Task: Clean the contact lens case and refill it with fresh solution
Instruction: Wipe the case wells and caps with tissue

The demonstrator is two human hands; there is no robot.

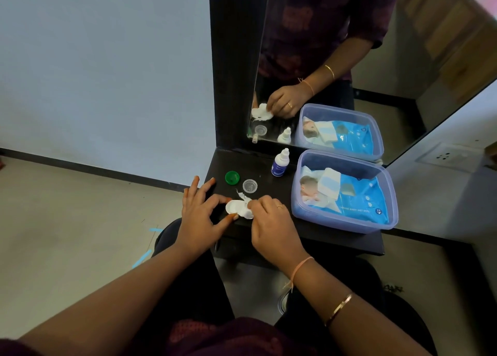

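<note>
The case [236, 208], a white two-well unit, lies on the front part of the dark table [309, 237], between the two hands. The left hand [199, 215] is spread, not closed: the thumb and forefinger bracket the left well and touch its edge, and the other fingers fan out over the table's left edge. The right hand [271, 221] is curled, with its fingertips pinching a white tissue [246, 198] and pressing it against the right well. A twisted end of the tissue sticks up behind the case.

Two caps lie loose on the table just behind the case, both with the open side up. The green cap [232, 177] is to the left; the clear cap [250, 186] is to its right and slightly nearer the case. The two caps are close together but do not touch.

The solution bottle [280, 163] stands upright behind the caps, near the mirror [336, 73]. It is white with a blue label, and its tip is capped.

A translucent tub [344, 222] sits on the right side of the table, just beside the right hand. It has no lid on and holds a blue pack of wipes [357, 194].

The mirror stands at the rear of the table and reflects the right hand, the tissue, the clear cap, the bottle and the tub.
</note>
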